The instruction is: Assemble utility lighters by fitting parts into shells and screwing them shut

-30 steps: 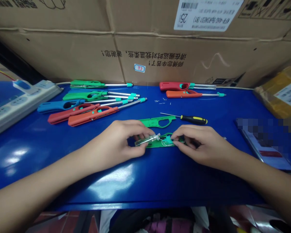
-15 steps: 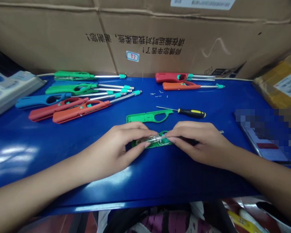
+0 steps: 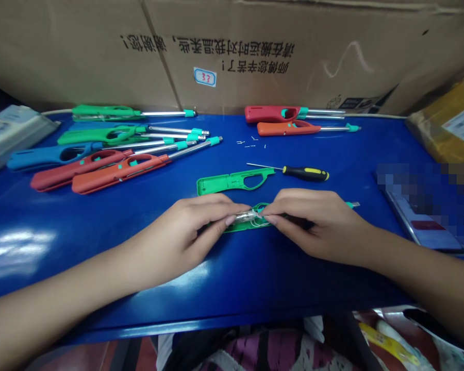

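Note:
Between my hands lies an opened green lighter shell half on the blue table. My left hand pinches a clear fuel tank over that shell. My right hand has thumb and fingertip closed at the tank's valve end, by a thin white wire; exactly what it pinches is hidden. A metal tip with a teal end pokes out beyond my right hand. Just behind lies the other green shell half. A black and yellow screwdriver rests right of it.
Several long-necked lighters, such as an orange one, lie at the left. A red lighter and another orange one lie at the back right. Small screws are scattered. A cardboard box stands behind; a phone-like slab lies right.
The view has shifted slightly. My left fingers sit a little further back along the clear tank, which shows more plainly. Both hands keep their pinch.

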Demonstrator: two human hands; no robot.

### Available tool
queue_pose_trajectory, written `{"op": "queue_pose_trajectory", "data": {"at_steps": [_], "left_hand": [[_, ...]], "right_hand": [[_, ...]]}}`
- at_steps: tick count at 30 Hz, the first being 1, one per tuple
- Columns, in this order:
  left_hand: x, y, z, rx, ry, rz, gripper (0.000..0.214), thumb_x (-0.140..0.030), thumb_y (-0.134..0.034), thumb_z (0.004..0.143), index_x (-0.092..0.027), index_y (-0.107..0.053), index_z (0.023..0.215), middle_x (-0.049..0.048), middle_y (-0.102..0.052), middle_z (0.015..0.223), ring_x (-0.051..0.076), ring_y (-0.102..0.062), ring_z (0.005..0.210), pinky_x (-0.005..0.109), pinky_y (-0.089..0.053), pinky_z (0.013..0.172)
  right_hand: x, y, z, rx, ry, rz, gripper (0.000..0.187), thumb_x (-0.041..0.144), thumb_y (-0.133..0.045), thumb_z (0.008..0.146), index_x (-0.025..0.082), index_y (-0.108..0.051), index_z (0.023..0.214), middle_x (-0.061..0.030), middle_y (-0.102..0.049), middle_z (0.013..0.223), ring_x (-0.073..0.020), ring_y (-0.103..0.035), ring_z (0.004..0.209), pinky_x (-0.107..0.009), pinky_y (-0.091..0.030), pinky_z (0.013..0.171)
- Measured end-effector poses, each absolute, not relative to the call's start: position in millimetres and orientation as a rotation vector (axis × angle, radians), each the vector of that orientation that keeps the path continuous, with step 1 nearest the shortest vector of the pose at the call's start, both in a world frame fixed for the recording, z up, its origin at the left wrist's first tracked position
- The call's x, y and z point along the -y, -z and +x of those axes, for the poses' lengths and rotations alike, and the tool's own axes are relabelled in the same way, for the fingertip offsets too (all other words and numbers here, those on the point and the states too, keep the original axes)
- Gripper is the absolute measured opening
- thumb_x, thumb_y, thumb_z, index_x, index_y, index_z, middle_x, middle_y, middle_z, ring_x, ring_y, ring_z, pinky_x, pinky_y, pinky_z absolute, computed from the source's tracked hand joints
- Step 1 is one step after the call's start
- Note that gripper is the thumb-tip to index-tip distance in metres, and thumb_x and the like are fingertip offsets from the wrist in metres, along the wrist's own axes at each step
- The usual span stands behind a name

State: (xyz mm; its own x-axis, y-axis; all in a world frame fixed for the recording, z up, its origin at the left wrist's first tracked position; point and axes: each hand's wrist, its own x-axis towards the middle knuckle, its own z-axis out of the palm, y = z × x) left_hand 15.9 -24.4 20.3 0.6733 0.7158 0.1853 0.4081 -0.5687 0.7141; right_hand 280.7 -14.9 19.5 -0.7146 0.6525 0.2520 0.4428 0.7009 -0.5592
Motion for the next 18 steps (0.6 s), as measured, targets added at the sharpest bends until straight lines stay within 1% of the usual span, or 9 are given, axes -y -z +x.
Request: {"op": "queue_pose_trajectory", "data": {"at_steps": [8,18], "left_hand": [[24.6,-18.7,14.9,-0.872,-0.617,2.240,0.032,-0.017,-0.050,0.104,-0.020,-0.068,0.130,0.0050,-0.072,0.120,0.014,-0.068,0.111,0.023,-0.051,0.098],[23.8,-18.3,15.3,-0.846,-0.598,2.270,0.034,-0.016,-0.049,0.104,-0.021,-0.065,0.134,0.0040,-0.071,0.119,0.013,-0.067,0.109,0.023,-0.052,0.096]], "right_hand": [[16.9,-19.3,281.1,2.453,-0.666,-0.826,0.016,0.015,-0.056,0.099,0.014,-0.071,0.103,-0.0023,-0.069,0.088,-0.0111,-0.063,0.079,-0.024,-0.047,0.071],[17.2,-17.7,282.1,2.485,-0.660,-0.824,0.017,0.016,-0.056,0.098,0.015,-0.072,0.105,-0.0025,-0.070,0.090,-0.0120,-0.064,0.079,-0.026,-0.046,0.069]]}}
